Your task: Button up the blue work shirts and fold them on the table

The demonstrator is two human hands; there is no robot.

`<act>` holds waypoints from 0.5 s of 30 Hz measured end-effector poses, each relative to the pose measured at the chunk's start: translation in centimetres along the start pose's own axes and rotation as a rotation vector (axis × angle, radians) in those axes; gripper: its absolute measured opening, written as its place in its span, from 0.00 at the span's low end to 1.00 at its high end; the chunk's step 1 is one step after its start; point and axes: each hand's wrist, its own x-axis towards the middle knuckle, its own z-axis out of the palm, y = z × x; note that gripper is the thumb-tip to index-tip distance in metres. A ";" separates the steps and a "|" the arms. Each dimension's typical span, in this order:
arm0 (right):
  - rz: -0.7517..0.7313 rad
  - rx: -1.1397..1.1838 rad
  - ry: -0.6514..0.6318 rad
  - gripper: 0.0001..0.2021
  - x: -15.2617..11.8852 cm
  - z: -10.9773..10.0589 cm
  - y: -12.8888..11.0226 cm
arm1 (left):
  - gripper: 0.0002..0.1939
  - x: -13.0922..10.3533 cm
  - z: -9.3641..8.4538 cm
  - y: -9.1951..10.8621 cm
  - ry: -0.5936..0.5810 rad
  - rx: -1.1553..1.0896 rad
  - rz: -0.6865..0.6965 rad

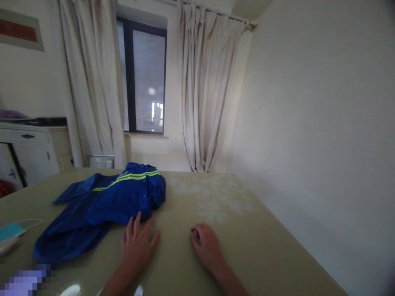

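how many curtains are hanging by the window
2. One curtain hangs left of the window, the other curtain hangs right of it, reaching toward the room corner. No others show, though the left wall runs out of view.

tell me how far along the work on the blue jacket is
Done: the blue jacket lies spread on the table, rumpled, one sleeve out to the left. In hand: the left hand lies flat with its fingertips at the jacket's near hem; the right hand rests loosely curled on bare table, apart from it. Left: no neat fold shows yet; the cloth is bunched at its right end.
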 end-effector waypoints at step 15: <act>-0.001 0.020 0.004 0.09 -0.1 0.6 0.3 | 0.32 -0.1 -0.9 0.3 -0.069 0.045 0.003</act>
